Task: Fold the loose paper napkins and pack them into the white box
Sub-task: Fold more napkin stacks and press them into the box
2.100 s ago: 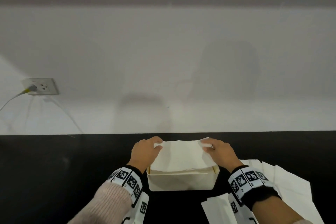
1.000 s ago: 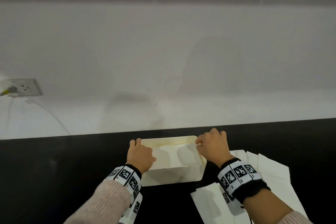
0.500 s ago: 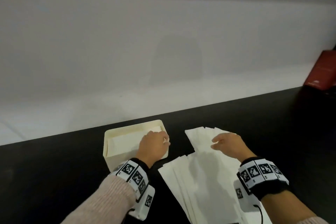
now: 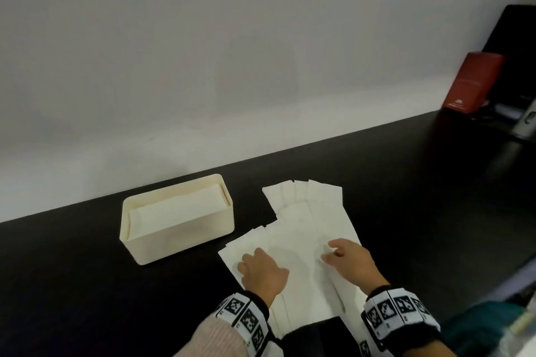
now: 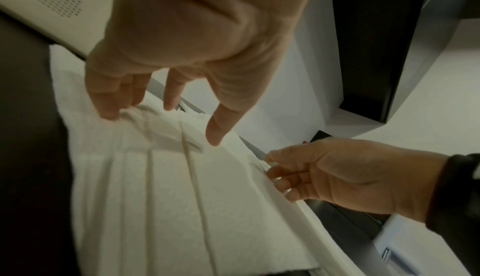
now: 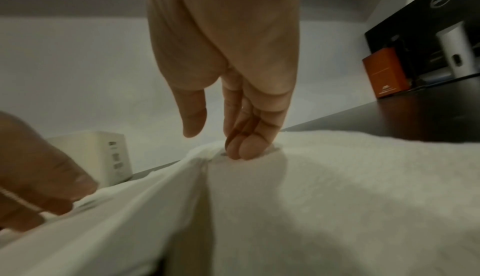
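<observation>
The white box [image 4: 177, 219] sits on the black tabletop [image 4: 72, 284] off to the left of my left hand [image 4: 262, 271], apart from it, with folded napkins [image 4: 177, 207] lying flat inside, just under its rim. My left hand rests on the near left part of the loose napkins [image 4: 301, 229], fingers relaxed and spread, fingertips [image 5: 107, 114] touching a raised fold of the top sheet without closing round it. The sheets fan out between my two hands and run on past my fingers toward the wall. My right hand [image 4: 349, 259] lies on the right side of the same spread; its fingertips [image 6: 242, 150] press down into the paper, thumb held off it, so neither grip holds anything. Well beyond my right hand, at the tabletop's far right end, a red box [image 4: 475, 81] stands.
</observation>
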Demonstrator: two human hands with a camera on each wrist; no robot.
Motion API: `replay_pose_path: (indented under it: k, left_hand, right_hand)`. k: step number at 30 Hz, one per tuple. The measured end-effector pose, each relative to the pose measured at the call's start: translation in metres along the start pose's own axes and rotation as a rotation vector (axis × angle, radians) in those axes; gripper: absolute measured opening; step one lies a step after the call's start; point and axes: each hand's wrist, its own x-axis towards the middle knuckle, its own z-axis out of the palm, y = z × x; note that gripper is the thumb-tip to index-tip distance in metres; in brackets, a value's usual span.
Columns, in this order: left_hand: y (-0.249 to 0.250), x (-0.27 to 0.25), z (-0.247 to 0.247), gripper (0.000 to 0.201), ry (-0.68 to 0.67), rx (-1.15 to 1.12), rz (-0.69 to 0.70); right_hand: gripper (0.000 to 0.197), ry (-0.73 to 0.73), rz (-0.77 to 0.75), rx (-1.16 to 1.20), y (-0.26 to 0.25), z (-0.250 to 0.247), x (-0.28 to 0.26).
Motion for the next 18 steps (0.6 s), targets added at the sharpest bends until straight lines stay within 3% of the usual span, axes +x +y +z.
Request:
replay_pose_path:
  k: [6, 11, 18]
  left_hand:
    - [0.000, 0.007, 0.000, 0.069, 0.001, -0.246, -0.114]
    - [0.003, 0.008, -0.001, 0.069, 0.041, -0.230, -0.210]
    - [-0.006, 0.019, -0.002, 0.065, 0.040, -0.435, -0.211]
  right_hand:
    - [0.045, -0.082, -0.062, -0.097, -0.020, 0.024, -0.002]
    - [0.014, -0.114, -0.113, -0.111, -0.025, 0.036, 0.005]
    - [0.030, -0.157, -0.169, -0.185, -0.035, 0.052, 0.006]
